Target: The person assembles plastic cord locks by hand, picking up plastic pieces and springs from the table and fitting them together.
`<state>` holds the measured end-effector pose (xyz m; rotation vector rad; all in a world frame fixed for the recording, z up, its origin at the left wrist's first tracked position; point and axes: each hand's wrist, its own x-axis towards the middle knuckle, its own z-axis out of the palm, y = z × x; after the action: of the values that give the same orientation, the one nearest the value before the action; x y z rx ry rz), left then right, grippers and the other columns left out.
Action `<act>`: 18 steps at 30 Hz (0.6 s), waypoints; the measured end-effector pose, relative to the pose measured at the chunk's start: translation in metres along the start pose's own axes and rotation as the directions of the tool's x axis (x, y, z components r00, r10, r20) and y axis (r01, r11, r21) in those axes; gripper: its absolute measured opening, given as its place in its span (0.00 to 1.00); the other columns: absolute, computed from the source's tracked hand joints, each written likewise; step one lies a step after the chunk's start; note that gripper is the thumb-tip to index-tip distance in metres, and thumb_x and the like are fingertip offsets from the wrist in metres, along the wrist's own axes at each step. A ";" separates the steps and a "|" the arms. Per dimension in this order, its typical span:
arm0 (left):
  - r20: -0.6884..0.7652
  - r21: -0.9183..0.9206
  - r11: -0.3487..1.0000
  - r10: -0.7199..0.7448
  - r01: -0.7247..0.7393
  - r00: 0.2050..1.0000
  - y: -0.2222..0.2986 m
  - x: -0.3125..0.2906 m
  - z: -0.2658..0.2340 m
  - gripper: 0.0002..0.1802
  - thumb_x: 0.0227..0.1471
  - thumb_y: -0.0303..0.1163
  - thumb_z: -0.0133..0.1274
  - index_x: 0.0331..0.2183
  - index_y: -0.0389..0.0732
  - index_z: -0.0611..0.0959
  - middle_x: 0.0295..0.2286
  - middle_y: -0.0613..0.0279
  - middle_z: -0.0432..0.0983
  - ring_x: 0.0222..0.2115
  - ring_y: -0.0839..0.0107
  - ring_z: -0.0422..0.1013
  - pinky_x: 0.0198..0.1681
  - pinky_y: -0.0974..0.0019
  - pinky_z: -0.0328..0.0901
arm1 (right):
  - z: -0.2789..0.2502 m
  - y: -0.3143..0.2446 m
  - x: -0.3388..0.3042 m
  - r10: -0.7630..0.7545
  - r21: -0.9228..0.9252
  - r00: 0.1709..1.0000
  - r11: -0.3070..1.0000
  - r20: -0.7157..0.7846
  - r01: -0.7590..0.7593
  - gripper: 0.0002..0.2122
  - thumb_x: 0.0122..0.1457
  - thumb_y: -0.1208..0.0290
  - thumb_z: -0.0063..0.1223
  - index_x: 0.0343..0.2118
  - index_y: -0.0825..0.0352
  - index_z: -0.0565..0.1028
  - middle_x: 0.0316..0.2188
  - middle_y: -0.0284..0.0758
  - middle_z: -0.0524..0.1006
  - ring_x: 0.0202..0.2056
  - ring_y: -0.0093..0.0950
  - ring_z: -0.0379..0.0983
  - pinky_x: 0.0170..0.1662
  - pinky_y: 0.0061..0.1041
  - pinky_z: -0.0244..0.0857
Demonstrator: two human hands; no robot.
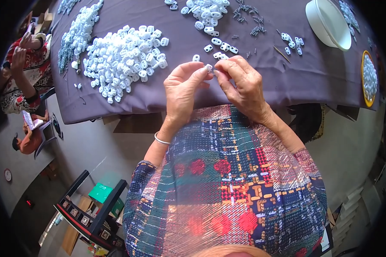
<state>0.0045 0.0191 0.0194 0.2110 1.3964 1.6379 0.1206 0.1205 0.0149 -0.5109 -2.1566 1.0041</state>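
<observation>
Above the table's near edge, my left hand [180, 92] pinches a small white two-holed plastic piece [209, 67] between thumb and fingertips. My right hand [246, 88] meets it there, thumb and forefinger closed at the piece's side; whatever they grip is too small to make out. Just beyond my fingers lie several loose white pieces [216, 41] of the same kind. Small dark screw-like pins [257, 30] are scattered farther off. To the right of them are more white pieces [291, 43] and a thin brown stick [281, 54].
A large heap of white pieces [122, 60] covers the left of the dark tablecloth [171, 19], with another heap [208, 12] at the far middle. To the right stand a white tub [326, 25] and a yellow-rimmed basket [366, 92] of pieces. Another person's arm [23, 77] shows at the left.
</observation>
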 end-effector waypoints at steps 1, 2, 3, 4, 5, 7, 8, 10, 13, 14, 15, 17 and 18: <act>0.003 0.001 1.000 0.001 -0.001 1.000 -0.002 -0.002 0.003 0.09 0.49 0.23 0.54 0.36 0.33 0.77 0.30 0.60 0.77 0.28 0.74 0.74 0.29 0.76 0.68 | 0.001 -0.003 -0.002 0.073 0.010 0.997 0.997 0.026 -0.074 0.07 0.49 0.82 0.54 0.32 0.71 0.74 0.26 0.37 0.73 0.24 0.26 0.72 0.26 0.20 0.66; -0.011 0.143 0.977 0.161 -0.158 0.987 -0.004 -0.005 0.005 0.09 0.49 0.22 0.54 0.36 0.33 0.77 0.30 0.60 0.77 0.29 0.74 0.74 0.30 0.76 0.68 | 0.003 -0.005 -0.002 0.073 0.009 0.997 0.997 0.024 -0.073 0.07 0.49 0.82 0.54 0.32 0.71 0.74 0.26 0.37 0.73 0.24 0.26 0.72 0.26 0.20 0.66; -0.005 0.282 0.910 0.319 -0.305 0.948 -0.007 -0.006 0.006 0.09 0.48 0.20 0.54 0.35 0.33 0.77 0.30 0.61 0.77 0.30 0.75 0.74 0.32 0.75 0.68 | 0.006 -0.007 -0.002 0.134 0.060 0.991 0.989 0.018 -0.135 0.06 0.50 0.81 0.54 0.32 0.71 0.73 0.26 0.36 0.73 0.23 0.23 0.71 0.25 0.19 0.65; -0.005 0.283 0.908 0.322 -0.308 0.947 -0.011 -0.006 0.007 0.09 0.48 0.20 0.54 0.35 0.33 0.77 0.30 0.61 0.77 0.30 0.75 0.74 0.32 0.75 0.68 | 0.007 -0.008 -0.003 0.195 0.111 0.981 0.974 0.017 -0.196 0.06 0.51 0.81 0.53 0.32 0.72 0.73 0.25 0.36 0.73 0.23 0.21 0.70 0.25 0.18 0.65; 0.045 0.440 0.790 0.455 -0.427 0.889 -0.015 -0.006 0.008 0.10 0.48 0.18 0.54 0.36 0.32 0.77 0.31 0.61 0.77 0.31 0.76 0.73 0.34 0.75 0.68 | 0.008 -0.007 -0.005 0.215 0.150 0.977 0.965 0.008 -0.213 0.06 0.53 0.79 0.53 0.34 0.72 0.73 0.26 0.33 0.74 0.24 0.17 0.69 0.25 0.16 0.65; 0.183 0.581 0.578 0.593 -0.573 0.784 -0.014 -0.007 0.010 0.13 0.47 0.15 0.53 0.39 0.32 0.77 0.33 0.59 0.77 0.34 0.76 0.73 0.37 0.73 0.68 | 0.008 -0.008 -0.004 0.333 0.250 0.943 0.911 0.028 -0.329 0.06 0.54 0.78 0.53 0.35 0.72 0.74 0.27 0.32 0.74 0.24 0.16 0.69 0.25 0.16 0.65; 0.185 0.580 0.577 0.594 -0.575 0.783 -0.013 -0.007 0.012 0.13 0.47 0.15 0.53 0.39 0.32 0.77 0.33 0.59 0.77 0.34 0.76 0.73 0.37 0.73 0.68 | 0.008 -0.009 -0.004 0.445 0.344 0.893 0.831 0.063 -0.438 0.07 0.54 0.77 0.53 0.35 0.71 0.74 0.28 0.30 0.75 0.25 0.16 0.69 0.25 0.15 0.65; 0.214 0.556 0.524 0.660 -0.645 0.721 -0.014 -0.007 0.016 0.15 0.47 0.15 0.52 0.40 0.32 0.76 0.34 0.57 0.76 0.36 0.75 0.73 0.38 0.73 0.68 | 0.007 -0.007 -0.003 0.498 0.431 0.861 0.758 0.100 -0.489 0.07 0.55 0.76 0.52 0.37 0.71 0.74 0.28 0.28 0.75 0.25 0.14 0.68 0.26 0.14 0.65; 0.213 0.506 0.610 0.597 -0.610 0.774 -0.011 -0.011 0.015 0.16 0.48 0.16 0.51 0.42 0.32 0.75 0.36 0.56 0.76 0.37 0.74 0.72 0.38 0.73 0.68 | -0.001 -0.008 -0.001 0.569 0.675 0.787 0.485 0.240 -0.556 0.06 0.55 0.75 0.52 0.35 0.70 0.75 0.28 0.28 0.76 0.28 0.14 0.69 0.28 0.13 0.64; 0.213 0.505 0.610 0.597 -0.610 0.773 -0.012 -0.012 0.014 0.16 0.48 0.16 0.51 0.42 0.32 0.75 0.36 0.56 0.76 0.37 0.74 0.72 0.38 0.73 0.68 | -0.002 -0.004 -0.003 0.569 0.675 0.787 0.485 0.240 -0.556 0.06 0.55 0.75 0.52 0.35 0.70 0.75 0.28 0.28 0.76 0.28 0.14 0.69 0.28 0.13 0.64; 0.155 0.438 0.736 0.504 -0.517 0.849 -0.013 -0.011 0.012 0.16 0.48 0.17 0.51 0.43 0.32 0.74 0.36 0.57 0.76 0.38 0.74 0.72 0.38 0.73 0.68 | -0.002 0.000 -0.006 0.576 0.702 0.773 0.433 0.266 -0.565 0.07 0.55 0.75 0.52 0.35 0.70 0.75 0.28 0.29 0.76 0.27 0.13 0.69 0.27 0.12 0.63; 0.087 0.379 0.839 0.387 -0.390 0.918 -0.017 -0.010 0.005 0.14 0.49 0.21 0.53 0.41 0.32 0.76 0.33 0.59 0.76 0.34 0.76 0.72 0.33 0.75 0.67 | -0.003 0.005 -0.011 0.576 0.714 0.754 0.380 0.315 -0.589 0.08 0.54 0.75 0.53 0.36 0.69 0.76 0.27 0.28 0.76 0.27 0.12 0.68 0.27 0.12 0.62; 0.086 0.378 0.841 0.385 -0.388 0.919 -0.015 -0.011 0.003 0.14 0.49 0.21 0.53 0.41 0.32 0.76 0.33 0.59 0.76 0.34 0.76 0.72 0.33 0.75 0.67 | -0.004 0.004 -0.012 0.578 0.712 0.752 0.379 0.316 -0.591 0.08 0.54 0.75 0.53 0.36 0.69 0.76 0.27 0.28 0.76 0.27 0.12 0.68 0.27 0.12 0.62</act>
<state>0.0204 0.0121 0.0125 0.7760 1.7505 1.6531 0.1319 0.1182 0.0082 -0.8339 -1.2551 2.2110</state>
